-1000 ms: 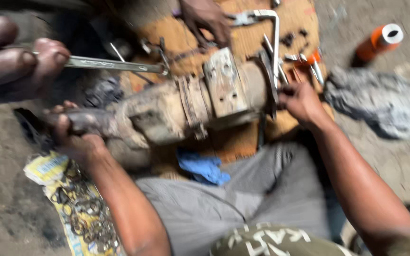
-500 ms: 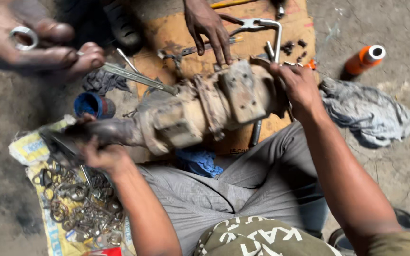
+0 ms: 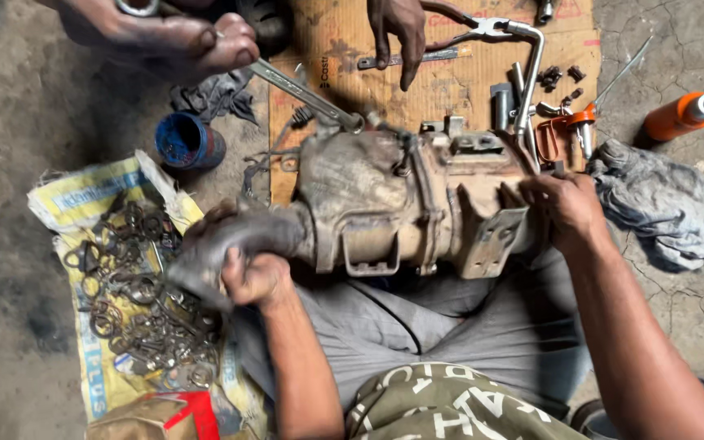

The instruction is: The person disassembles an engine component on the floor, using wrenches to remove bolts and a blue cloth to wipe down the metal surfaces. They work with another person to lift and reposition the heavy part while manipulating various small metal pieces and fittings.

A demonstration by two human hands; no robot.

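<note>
While the greasy metal housing (image 3: 401,204) lies across your lap at frame centre, your left hand (image 3: 250,273) is clenched around its narrow shaft end and your right hand (image 3: 568,208) grips the bracket side. It looks heavy, stiff and slippery; hold both ends firmly.

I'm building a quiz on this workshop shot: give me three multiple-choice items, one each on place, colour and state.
1. Where does the pile of rings and washers lie?
A. on the printed sack
B. on the cardboard
C. in the blue cup

2. What colour is the cylinder at the far right?
A. green
B. orange
C. white

3. How does the left hand meet the gearbox casing?
A. hovering above it
B. flat on the ground
C. gripping its narrow end

Answers: A, the rings spread over the sack; B, its body is orange; C, fingers wrap the narrow end.
</note>
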